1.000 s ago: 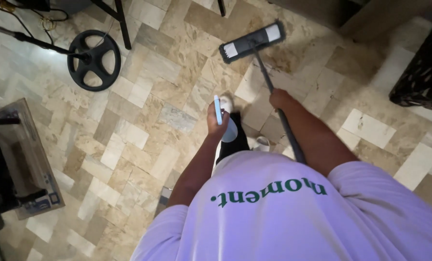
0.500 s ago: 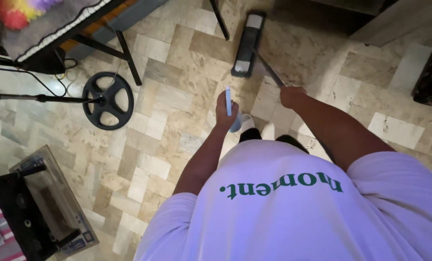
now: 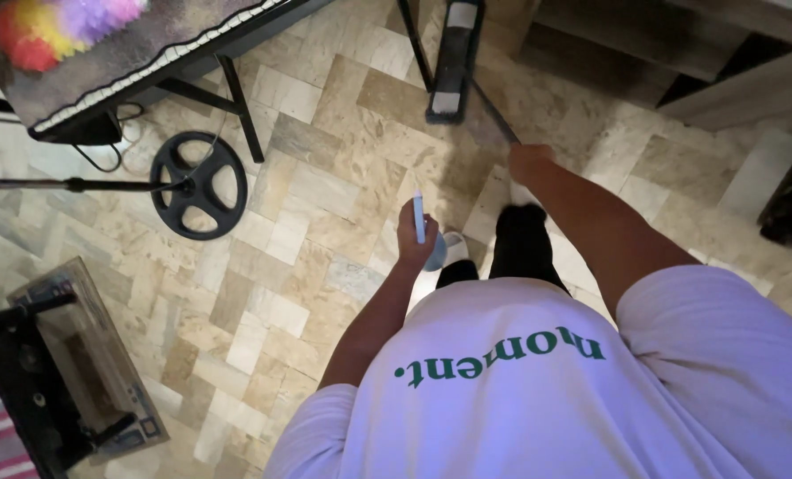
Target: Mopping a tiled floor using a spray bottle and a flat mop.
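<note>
Right hand: fingers wrapped round mop handle, steering flat mop head beyond. Left hand, beside handle: fingers pinching upright phone, screen readable.

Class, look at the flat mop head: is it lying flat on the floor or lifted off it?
Flat on the floor: the mop head lies against the tiles, its handle slanting back to the right hand.

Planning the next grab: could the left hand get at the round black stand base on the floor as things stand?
Probably not without bending down. The left hand is shut on a phone, and the base lies off to its left on the tiles; nothing lies between them.
</note>
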